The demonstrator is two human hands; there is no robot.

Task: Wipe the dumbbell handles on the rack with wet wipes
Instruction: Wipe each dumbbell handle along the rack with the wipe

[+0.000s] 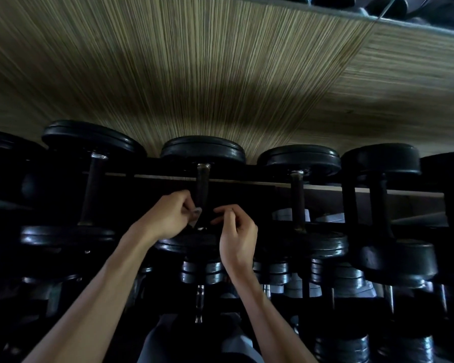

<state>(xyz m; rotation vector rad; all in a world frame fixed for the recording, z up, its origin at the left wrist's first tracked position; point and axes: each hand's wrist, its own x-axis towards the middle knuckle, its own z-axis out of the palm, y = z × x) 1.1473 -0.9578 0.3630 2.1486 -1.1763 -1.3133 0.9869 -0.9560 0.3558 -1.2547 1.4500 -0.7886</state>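
Two bare forearms rise from the bottom of the frame. Left hand [168,216], centre: fingers pinch a small pale wet wipe [195,217] just left of the middle dumbbell handle [203,195]. Right hand [236,237], just right of that handle: fingers loosely curled, nothing visibly held. Black dumbbells [299,158] in a row across the rack [247,182], more below. Wood-grain wall [220,74], upper frame.
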